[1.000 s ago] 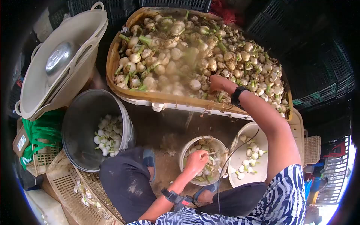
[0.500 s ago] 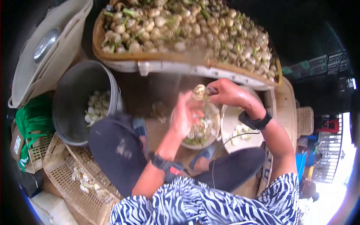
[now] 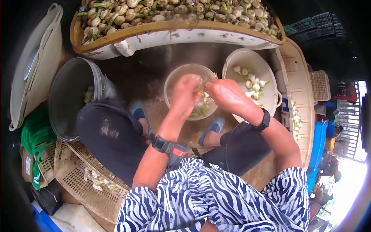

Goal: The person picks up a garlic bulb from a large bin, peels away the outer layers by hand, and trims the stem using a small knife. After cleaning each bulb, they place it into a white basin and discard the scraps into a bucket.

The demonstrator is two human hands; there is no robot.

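Over a pale bowl [image 3: 168, 94] of trimmings, my two hands work close together. My left hand [image 3: 186, 92] is smeared by motion, its fingers curled about what looks like a garlic bulb [image 3: 201, 86], mostly hidden. Beside it, my right hand [image 3: 231, 94] is closed in a fist, knuckles up; a pale stalky bit [image 3: 215, 77] shows by its fingers, and what it grips is hidden. To the right, a white basin [image 3: 270, 71] holds several cleaned white bulbs [image 3: 253, 86]. Ahead, a large tub [image 3: 162, 27] is heaped with untrimmed bulbs [image 3: 150, 9] with green stems.
A grey bucket [image 3: 63, 104] with white bulbs stands left, near my knee. Further left are stacked basins [image 3: 38, 73], green netting [image 3: 36, 129] and a plastic basket [image 3: 79, 185] with peelings. A long beige tray [image 3: 295, 77] lies at right.
My view has shifted, so the tub sits higher and more of the white basin shows. Both hands appear lower against the bowl; the bulb seen between them is now largely covered.
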